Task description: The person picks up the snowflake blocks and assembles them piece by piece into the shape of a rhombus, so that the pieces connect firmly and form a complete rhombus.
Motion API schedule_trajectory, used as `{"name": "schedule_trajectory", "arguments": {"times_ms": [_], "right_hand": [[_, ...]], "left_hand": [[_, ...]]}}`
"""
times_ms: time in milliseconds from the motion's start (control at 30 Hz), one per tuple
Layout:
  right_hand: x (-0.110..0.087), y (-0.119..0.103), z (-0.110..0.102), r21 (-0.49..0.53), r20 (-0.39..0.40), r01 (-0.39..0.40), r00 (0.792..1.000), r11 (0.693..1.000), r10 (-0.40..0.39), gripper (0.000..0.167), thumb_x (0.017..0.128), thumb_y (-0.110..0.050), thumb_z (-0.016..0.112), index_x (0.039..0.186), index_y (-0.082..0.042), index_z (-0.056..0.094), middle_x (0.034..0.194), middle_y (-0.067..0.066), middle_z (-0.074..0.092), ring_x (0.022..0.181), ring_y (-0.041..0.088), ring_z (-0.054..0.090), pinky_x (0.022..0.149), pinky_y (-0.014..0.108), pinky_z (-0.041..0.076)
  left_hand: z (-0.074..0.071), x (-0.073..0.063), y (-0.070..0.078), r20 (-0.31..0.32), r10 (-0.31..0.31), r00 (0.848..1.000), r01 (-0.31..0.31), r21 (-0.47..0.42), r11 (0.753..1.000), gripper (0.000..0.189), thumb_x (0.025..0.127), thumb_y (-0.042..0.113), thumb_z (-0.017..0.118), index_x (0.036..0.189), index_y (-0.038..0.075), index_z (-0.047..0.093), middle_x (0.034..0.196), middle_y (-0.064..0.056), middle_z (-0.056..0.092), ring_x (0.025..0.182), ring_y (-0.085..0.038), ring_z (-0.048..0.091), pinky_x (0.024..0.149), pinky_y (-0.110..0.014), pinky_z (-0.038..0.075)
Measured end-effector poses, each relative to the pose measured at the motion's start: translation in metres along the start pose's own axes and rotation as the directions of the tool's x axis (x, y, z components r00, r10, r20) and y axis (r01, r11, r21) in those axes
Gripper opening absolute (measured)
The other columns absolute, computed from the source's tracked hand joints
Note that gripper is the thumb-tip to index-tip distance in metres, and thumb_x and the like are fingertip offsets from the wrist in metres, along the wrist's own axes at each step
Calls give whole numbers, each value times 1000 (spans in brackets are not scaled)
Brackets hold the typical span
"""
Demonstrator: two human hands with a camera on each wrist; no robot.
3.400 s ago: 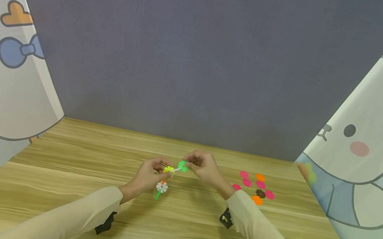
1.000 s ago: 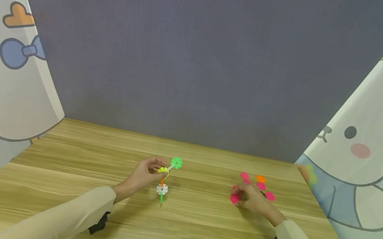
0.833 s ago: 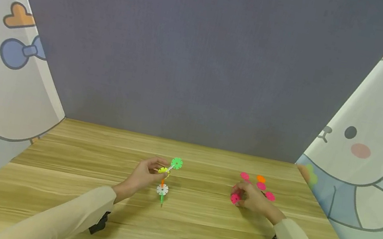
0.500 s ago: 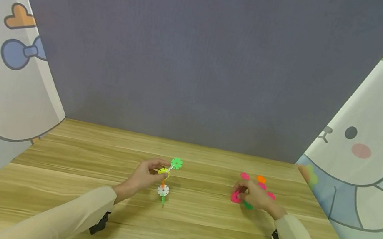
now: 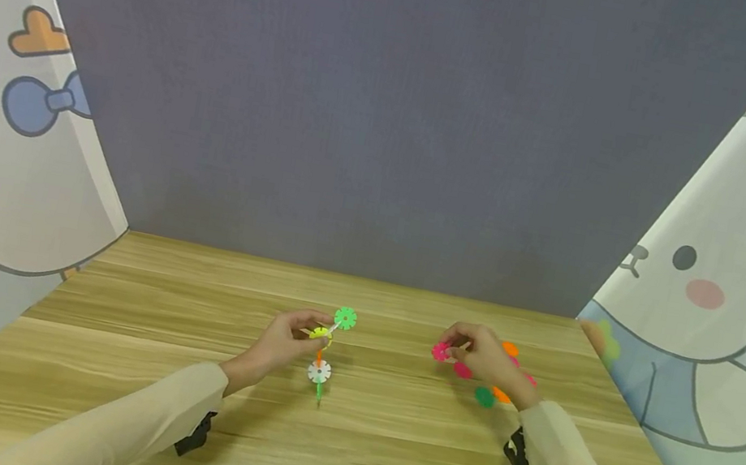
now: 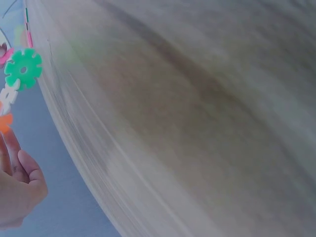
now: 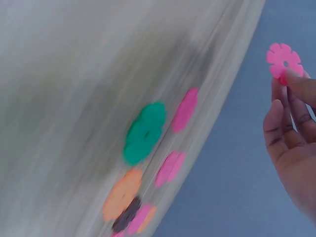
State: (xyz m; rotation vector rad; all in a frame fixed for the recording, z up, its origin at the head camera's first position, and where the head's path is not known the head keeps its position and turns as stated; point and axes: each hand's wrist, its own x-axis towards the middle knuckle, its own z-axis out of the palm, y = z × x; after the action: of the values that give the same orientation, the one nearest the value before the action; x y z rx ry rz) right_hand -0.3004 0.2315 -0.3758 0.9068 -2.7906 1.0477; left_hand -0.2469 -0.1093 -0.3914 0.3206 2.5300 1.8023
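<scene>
My left hand (image 5: 284, 339) pinches a chain of notched plastic discs by its yellow disc (image 5: 320, 334). From there a white piece seen edge-on leads up to a bright green disc (image 5: 345, 318). Below the yellow one, an orange piece (image 5: 320, 359) joins a white disc (image 5: 319, 372), and a green piece (image 5: 319, 391) hangs lowest. My right hand (image 5: 482, 354) holds a pink notched disc (image 5: 440, 352) between thumb and fingers, raised over the table. The right wrist view shows that pink disc (image 7: 285, 61) upright at the fingertips.
Under and beside the right hand, loose discs lie on the wooden table (image 5: 365, 453): a dark green disc (image 5: 484, 397), pink ones (image 5: 463, 371) and orange ones (image 5: 510, 348). The right wrist view also shows a brown disc (image 7: 127, 214). A grey panel (image 5: 377, 118) rises behind.
The right hand has left the chain, gone to the loose discs, taken a pink disc and lifted it back toward the left. A dark green disc has come into sight. The left hand has kept its hold.
</scene>
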Motion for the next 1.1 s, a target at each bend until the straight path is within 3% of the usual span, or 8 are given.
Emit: {"name": "schedule_trajectory", "arguments": {"times_ms": [367, 867, 1100], "right_hand": [[30, -33, 19, 91, -123, 58, 991, 994, -47, 9, 83, -6, 65, 91, -9, 66, 90, 6, 67, 82, 19, 62, 64, 25, 49], [64, -77, 40, 109, -189, 178, 970, 978, -155, 8, 80, 0, 66, 86, -5, 67, 88, 9, 69, 81, 18, 62, 63, 26, 49], [67, -86, 46, 93, -195, 218, 961, 972, -197, 8, 79, 1, 66, 83, -6, 67, 87, 7, 69, 79, 15, 62, 60, 26, 49]], "left_hand": [[2, 0, 0, 23, 7, 1000, -8, 9, 1000, 31, 82, 17, 67, 113, 15, 62, 104, -2, 64, 86, -17, 57, 75, -33, 49], [5, 2, 0, 31, 21, 999, -22, 21, 1000, 27, 83, 18, 67, 110, 20, 64, 106, 1, 64, 95, -17, 55, 79, -33, 48], [5, 3, 0, 45, 33, 998, -34, 13, 999, 28, 84, 18, 66, 111, 18, 63, 112, -8, 63, 93, -18, 57, 79, -34, 49]]}}
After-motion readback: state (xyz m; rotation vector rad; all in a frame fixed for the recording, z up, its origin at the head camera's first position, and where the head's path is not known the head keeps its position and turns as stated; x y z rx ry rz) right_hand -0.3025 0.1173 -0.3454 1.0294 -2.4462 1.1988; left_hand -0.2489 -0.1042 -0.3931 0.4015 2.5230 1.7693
